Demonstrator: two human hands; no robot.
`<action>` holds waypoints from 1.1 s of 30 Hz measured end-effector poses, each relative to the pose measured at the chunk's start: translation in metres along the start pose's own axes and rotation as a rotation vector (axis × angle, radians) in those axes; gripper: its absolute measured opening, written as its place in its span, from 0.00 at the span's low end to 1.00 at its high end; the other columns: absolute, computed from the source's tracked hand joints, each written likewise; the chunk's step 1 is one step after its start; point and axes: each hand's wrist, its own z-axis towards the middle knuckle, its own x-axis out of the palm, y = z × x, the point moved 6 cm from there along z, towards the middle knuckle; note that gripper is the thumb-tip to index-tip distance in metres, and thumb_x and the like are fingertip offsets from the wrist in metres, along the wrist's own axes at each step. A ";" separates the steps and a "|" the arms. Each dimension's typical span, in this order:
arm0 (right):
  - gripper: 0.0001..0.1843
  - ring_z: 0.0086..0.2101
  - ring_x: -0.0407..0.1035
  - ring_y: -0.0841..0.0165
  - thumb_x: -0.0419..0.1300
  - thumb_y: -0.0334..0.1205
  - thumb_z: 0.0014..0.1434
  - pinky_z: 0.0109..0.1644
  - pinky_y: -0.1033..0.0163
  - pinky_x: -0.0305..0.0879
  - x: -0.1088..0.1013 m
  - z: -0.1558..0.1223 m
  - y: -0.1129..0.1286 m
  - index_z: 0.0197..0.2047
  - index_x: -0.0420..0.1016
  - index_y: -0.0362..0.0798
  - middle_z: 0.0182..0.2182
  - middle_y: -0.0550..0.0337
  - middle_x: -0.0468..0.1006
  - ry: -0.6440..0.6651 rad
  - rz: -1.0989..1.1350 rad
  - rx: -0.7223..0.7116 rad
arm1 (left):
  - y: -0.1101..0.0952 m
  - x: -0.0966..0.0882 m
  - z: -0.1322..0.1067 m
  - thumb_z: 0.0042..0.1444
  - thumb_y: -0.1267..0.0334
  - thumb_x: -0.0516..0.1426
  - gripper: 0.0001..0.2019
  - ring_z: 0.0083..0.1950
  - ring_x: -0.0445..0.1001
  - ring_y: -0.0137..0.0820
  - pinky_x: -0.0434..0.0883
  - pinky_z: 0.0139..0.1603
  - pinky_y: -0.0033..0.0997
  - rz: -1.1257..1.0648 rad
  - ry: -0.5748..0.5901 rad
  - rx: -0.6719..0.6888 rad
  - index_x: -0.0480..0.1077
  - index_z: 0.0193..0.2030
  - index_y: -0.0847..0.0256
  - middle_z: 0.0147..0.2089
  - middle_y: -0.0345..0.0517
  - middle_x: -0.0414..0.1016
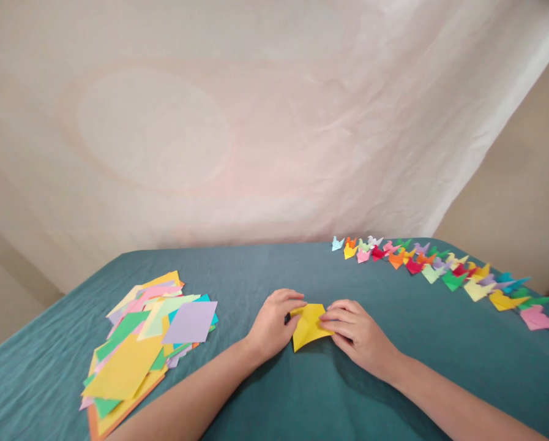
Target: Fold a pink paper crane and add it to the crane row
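Observation:
A partly folded yellow sheet of origami paper (308, 324) lies on the teal cloth in the middle, one pointed corner turned toward me. My left hand (274, 321) has its fingers closed on the paper's left edge, the thumb below. A small dark object (287, 318) shows between that thumb and fingers; what it is I cannot make out. From the other side, my right hand (357, 334) grips the right edge with its fingertips. The fingers partly cover both side corners of the paper.
Loose coloured paper sheets (127, 361) lie heaped at the left, a lilac square (190, 322) on top. Rows of small folded paper birds (454, 280) run along the far right of the teal-covered table (265, 269). Behind hangs a pale cloth (274, 122).

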 end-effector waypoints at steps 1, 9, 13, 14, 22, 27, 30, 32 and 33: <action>0.14 0.44 0.65 0.63 0.55 0.27 0.56 0.48 0.53 0.63 0.000 0.000 0.000 0.43 0.74 0.51 0.38 0.58 0.78 0.007 0.007 0.008 | -0.003 0.001 0.000 0.53 0.73 0.54 0.14 0.55 0.64 0.35 0.61 0.58 0.39 0.037 0.028 0.036 0.73 0.44 0.57 0.49 0.44 0.72; 0.10 0.44 0.66 0.63 0.54 0.31 0.59 0.49 0.54 0.61 0.003 -0.002 -0.002 0.42 0.73 0.50 0.37 0.57 0.78 0.039 0.066 0.067 | -0.015 0.007 -0.003 0.58 0.70 0.50 0.12 0.47 0.69 0.33 0.64 0.51 0.32 0.169 0.301 0.145 0.74 0.41 0.59 0.44 0.44 0.74; 0.09 0.41 0.68 0.65 0.53 0.35 0.61 0.48 0.55 0.61 0.005 -0.001 -0.004 0.41 0.73 0.50 0.36 0.57 0.77 0.060 0.112 0.111 | -0.014 0.000 -0.001 0.61 0.64 0.49 0.13 0.47 0.70 0.32 0.64 0.51 0.29 0.120 0.353 0.107 0.74 0.41 0.60 0.46 0.46 0.73; 0.09 0.40 0.68 0.65 0.52 0.35 0.62 0.48 0.56 0.61 0.005 -0.001 -0.004 0.41 0.73 0.50 0.36 0.57 0.77 0.069 0.130 0.127 | -0.013 -0.003 0.000 0.62 0.62 0.47 0.14 0.47 0.70 0.32 0.64 0.51 0.28 0.091 0.368 0.083 0.74 0.40 0.61 0.45 0.47 0.73; 0.12 0.39 0.68 0.67 0.47 0.38 0.64 0.44 0.62 0.64 0.002 0.008 -0.011 0.37 0.71 0.48 0.41 0.55 0.70 0.045 0.256 0.319 | -0.012 -0.017 0.005 0.65 0.51 0.39 0.27 0.43 0.72 0.31 0.65 0.46 0.25 -0.104 0.421 -0.025 0.75 0.39 0.64 0.43 0.47 0.75; 0.13 0.34 0.68 0.70 0.48 0.38 0.63 0.38 0.65 0.64 0.009 0.017 -0.025 0.31 0.70 0.47 0.38 0.57 0.71 0.109 0.287 0.385 | -0.013 -0.014 0.004 0.62 0.51 0.47 0.20 0.44 0.73 0.33 0.65 0.46 0.26 -0.035 0.370 0.029 0.75 0.36 0.61 0.41 0.46 0.76; 0.12 0.29 0.66 0.71 0.49 0.37 0.61 0.32 0.66 0.61 0.014 0.021 -0.034 0.28 0.69 0.46 0.33 0.58 0.71 0.146 0.281 0.400 | -0.004 -0.007 0.003 0.63 0.56 0.45 0.21 0.37 0.73 0.29 0.66 0.40 0.24 -0.022 0.301 -0.021 0.74 0.28 0.63 0.35 0.45 0.76; 0.12 0.27 0.65 0.72 0.50 0.37 0.60 0.30 0.66 0.60 0.017 0.021 -0.039 0.26 0.68 0.46 0.31 0.59 0.71 0.151 0.266 0.400 | 0.004 -0.004 0.003 0.63 0.58 0.46 0.20 0.34 0.72 0.28 0.66 0.38 0.23 -0.007 0.238 -0.070 0.72 0.27 0.64 0.32 0.44 0.75; 0.13 0.27 0.64 0.72 0.51 0.38 0.60 0.30 0.66 0.59 0.018 0.021 -0.041 0.25 0.67 0.46 0.31 0.59 0.71 0.150 0.259 0.398 | 0.007 -0.002 0.003 0.62 0.59 0.47 0.19 0.33 0.71 0.28 0.66 0.36 0.24 0.014 0.213 -0.098 0.71 0.26 0.64 0.31 0.44 0.74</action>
